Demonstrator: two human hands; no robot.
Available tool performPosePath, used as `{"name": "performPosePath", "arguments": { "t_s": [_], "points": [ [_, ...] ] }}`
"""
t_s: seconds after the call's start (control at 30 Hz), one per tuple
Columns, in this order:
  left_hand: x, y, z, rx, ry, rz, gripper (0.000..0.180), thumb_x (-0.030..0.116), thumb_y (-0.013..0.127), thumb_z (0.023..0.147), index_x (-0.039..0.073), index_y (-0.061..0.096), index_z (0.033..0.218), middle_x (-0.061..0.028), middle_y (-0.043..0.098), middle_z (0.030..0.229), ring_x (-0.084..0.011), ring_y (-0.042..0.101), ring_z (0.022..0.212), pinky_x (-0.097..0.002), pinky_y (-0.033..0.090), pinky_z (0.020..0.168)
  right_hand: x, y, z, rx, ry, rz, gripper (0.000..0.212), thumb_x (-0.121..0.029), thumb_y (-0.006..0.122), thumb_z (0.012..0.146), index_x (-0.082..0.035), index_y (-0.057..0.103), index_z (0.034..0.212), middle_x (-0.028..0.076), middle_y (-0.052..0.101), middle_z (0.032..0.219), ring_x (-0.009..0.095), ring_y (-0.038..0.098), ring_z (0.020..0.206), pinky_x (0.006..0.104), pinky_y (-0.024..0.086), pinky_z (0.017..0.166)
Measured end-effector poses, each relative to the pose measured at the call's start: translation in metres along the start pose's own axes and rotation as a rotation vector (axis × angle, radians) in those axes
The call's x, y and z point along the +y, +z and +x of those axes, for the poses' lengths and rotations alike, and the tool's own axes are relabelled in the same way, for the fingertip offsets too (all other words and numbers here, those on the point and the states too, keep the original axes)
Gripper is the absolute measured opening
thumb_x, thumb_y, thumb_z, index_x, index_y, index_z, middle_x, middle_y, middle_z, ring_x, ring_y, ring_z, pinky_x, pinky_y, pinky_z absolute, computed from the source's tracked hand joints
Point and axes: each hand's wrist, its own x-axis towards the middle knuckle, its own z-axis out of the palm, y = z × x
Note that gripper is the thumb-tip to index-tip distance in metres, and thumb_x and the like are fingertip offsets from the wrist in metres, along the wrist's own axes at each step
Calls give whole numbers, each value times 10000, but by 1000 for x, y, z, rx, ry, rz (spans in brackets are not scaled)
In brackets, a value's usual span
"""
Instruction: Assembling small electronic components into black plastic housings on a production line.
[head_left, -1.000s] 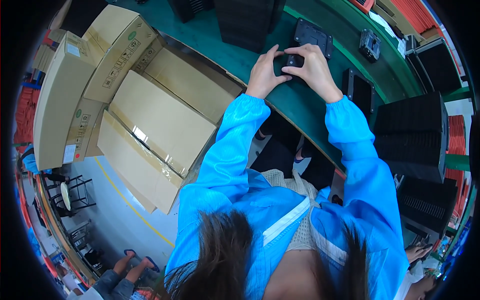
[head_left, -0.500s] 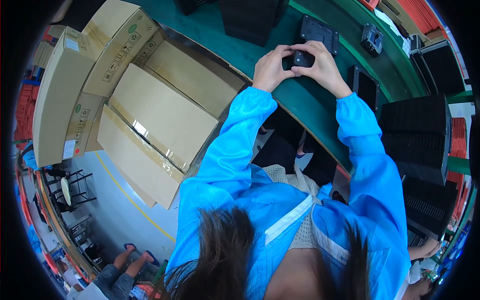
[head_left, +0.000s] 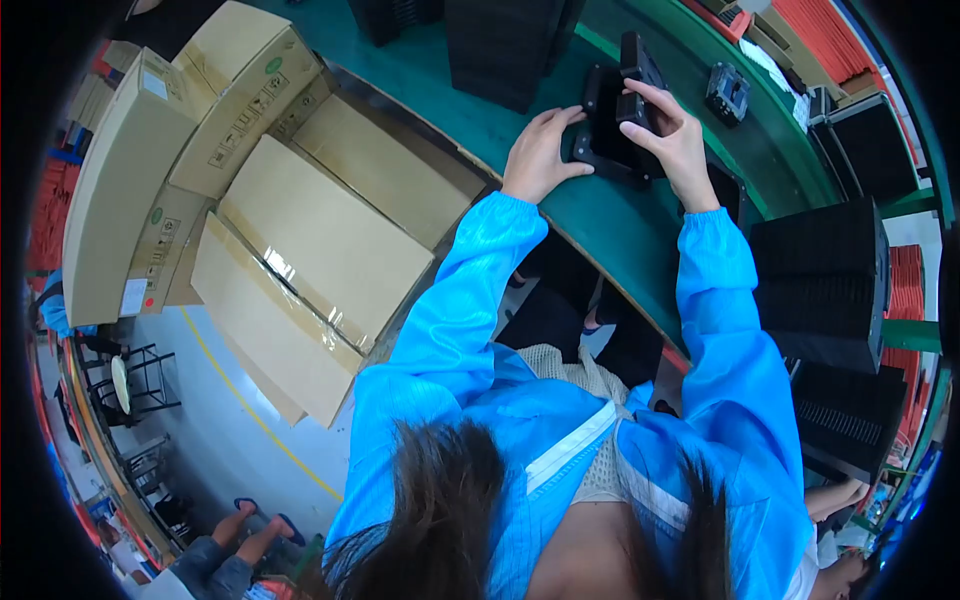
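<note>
My left hand (head_left: 541, 155) is curved round the near left side of a black rectangular frame (head_left: 592, 100) on the green worktop, with thumb and fingertips against its edge. Gripped between the thumb and fingers of my right hand (head_left: 678, 148) is a black block-like part (head_left: 631, 108), tilted over the frame's right side. Just beyond it, another black plate (head_left: 640, 62) stands tilted. Part of the frame's inside is dark, and my right hand covers its right side.
Black stacks stand on the worktop (head_left: 640, 245), one tall stack (head_left: 500, 50) ahead and another (head_left: 815, 280) at right. A grey-black device (head_left: 728, 92) sits on the green line beyond. Cardboard boxes (head_left: 330, 230) fill the left. Other people are at the lower corners.
My hands were close together around a small black part; now they are apart. The right hand has moved right with a black part, and the black frame shows open between them.
</note>
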Motion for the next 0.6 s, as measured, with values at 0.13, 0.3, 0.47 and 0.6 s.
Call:
{"name": "performPosePath", "arguments": {
  "t_s": [0.13, 0.3, 0.47, 0.6],
  "points": [
    [-1, 1, 1, 11, 53, -122, 867, 194, 853, 603, 69, 439, 1355, -140, 546, 1255, -345, 482, 1186, -407, 425, 983, -15, -24, 23, 168, 29, 175, 454, -172, 744, 805, -54, 624, 1226, 61, 627, 1118, 145, 597, 1024, 256, 483, 883],
    [-3, 2, -10, 34, 37, -127, 818, 194, 841, 638, 63, 444, 1342, -129, 562, 1239, -327, 497, 1171, -401, 430, 977, -71, -36, 60, 350, -70, 353, 424, -197, 705, 848, -73, 621, 1244, 60, 651, 1058, 128, 608, 972, 213, 492, 826],
    [2, 4, -6, 1, -16, -95, 779, 227, 822, 682, 64, 444, 1344, -111, 565, 1249, -308, 495, 1186, -398, 433, 979, -142, -26, 125, 234, -377, -122, 361, -279, 665, 881, -65, 661, 1171, 121, 662, 1088, 211, 655, 990, 286, 523, 851],
    [1, -2, -5, -17, -36, -87, 770, 243, 813, 696, 66, 441, 1346, -103, 564, 1256, -303, 491, 1194, -399, 433, 984, -165, 19, 189, -154, -394, -118, 465, -217, 759, 786, 63, 620, 1129, 128, 686, 975, 171, 643, 915, 312, 505, 799]
  ]
}}
